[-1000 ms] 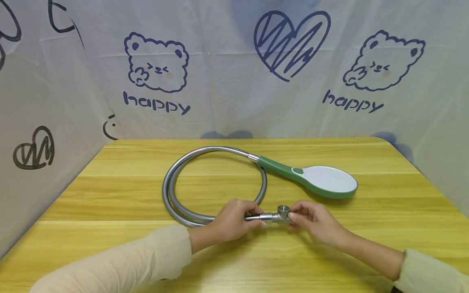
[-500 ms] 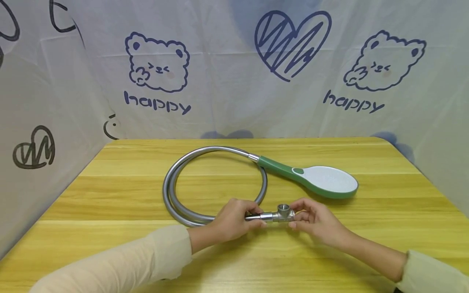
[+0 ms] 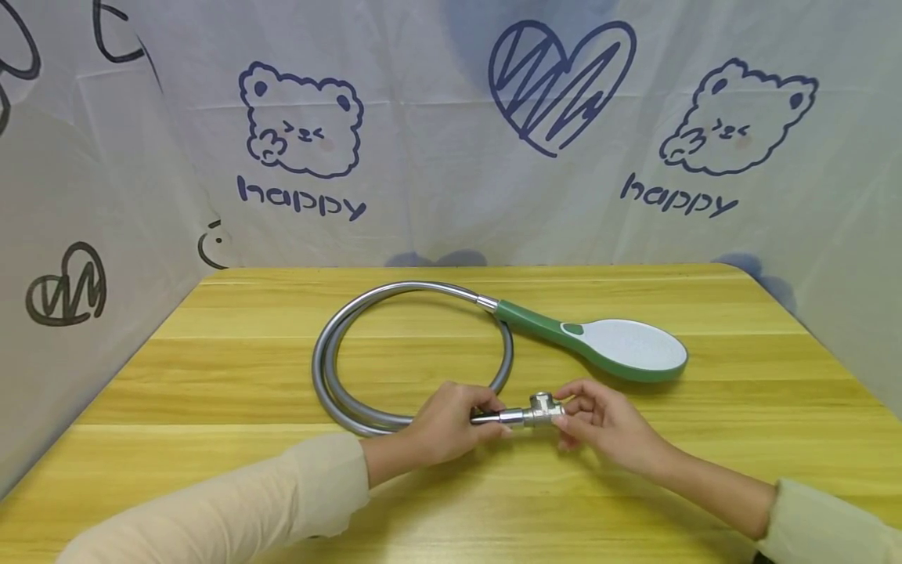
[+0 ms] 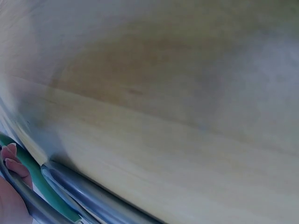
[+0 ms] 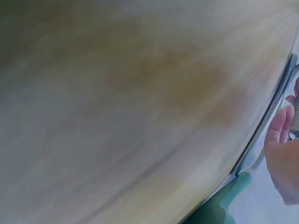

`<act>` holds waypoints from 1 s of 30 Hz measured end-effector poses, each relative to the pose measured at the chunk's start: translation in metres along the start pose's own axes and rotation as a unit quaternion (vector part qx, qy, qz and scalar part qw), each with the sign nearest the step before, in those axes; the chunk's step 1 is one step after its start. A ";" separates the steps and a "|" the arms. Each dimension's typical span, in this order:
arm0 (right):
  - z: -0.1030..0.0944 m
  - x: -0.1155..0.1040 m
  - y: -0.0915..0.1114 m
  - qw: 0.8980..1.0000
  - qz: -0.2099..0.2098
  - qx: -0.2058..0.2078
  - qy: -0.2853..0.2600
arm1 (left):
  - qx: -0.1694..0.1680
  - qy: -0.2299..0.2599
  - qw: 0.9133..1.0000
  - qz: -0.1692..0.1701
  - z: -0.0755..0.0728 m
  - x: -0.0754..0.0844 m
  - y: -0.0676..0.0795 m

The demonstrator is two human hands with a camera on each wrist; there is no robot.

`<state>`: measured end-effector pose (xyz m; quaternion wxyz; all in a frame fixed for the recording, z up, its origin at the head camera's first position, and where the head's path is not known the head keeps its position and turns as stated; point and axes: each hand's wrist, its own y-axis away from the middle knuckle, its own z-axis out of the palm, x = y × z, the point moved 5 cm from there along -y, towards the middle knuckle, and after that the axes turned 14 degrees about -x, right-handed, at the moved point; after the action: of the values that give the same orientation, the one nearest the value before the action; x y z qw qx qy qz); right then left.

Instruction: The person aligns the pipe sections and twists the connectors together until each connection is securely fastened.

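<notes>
My left hand (image 3: 444, 427) grips the end of a grey metal shower hose (image 3: 324, 352), thumb and fingers around it just behind its shiny end nut (image 3: 512, 417). Joined to that nut is a small silver tee fitting (image 3: 541, 407). With thumb and fingertips, my right hand (image 3: 613, 431) pinches the fitting's right end, partly covering it. The hose's other end runs into a green and white shower head (image 3: 637, 345), lying spray face up behind both hands. Each wrist view catches only part of a hand at its edge, with hose (image 4: 103, 196) and green handle (image 5: 217, 205).
The hose lies coiled in a loop on the wood-grain table (image 3: 232, 376), left of centre. A pale cloth (image 3: 437, 188) with drawn bears and hearts hangs behind the table and along its sides.
The tee fitting has turned: its side opening faced up earlier and now points away. My right fingers have shifted their hold around its end. Left hand, hose loop and shower head stay put.
</notes>
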<state>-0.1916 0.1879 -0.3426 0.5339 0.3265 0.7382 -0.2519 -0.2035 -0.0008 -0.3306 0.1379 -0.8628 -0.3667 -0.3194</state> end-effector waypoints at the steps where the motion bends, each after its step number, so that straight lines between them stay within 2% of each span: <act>1: 0.000 0.000 0.000 1.000 0.005 0.002 0.003 | -0.001 0.000 1.000 -0.001 0.000 0.000 0.000; 10: 0.000 -0.001 -0.002 0.999 0.033 0.001 0.027 | 0.001 -0.002 1.000 0.005 0.000 0.000 0.000; 20: 0.000 -0.002 -0.003 0.999 0.040 -0.022 0.012 | 0.007 -0.005 1.000 0.015 -0.001 0.001 -0.001; 30: 0.001 -0.003 -0.003 0.998 -0.014 -0.060 0.010 | 0.008 -0.005 1.000 0.016 -0.001 0.000 -0.001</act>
<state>-0.1923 0.1850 -0.3404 0.5415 0.2859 0.7617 -0.2119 -0.2047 -0.0003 -0.3300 0.1485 -0.8689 -0.3563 -0.3098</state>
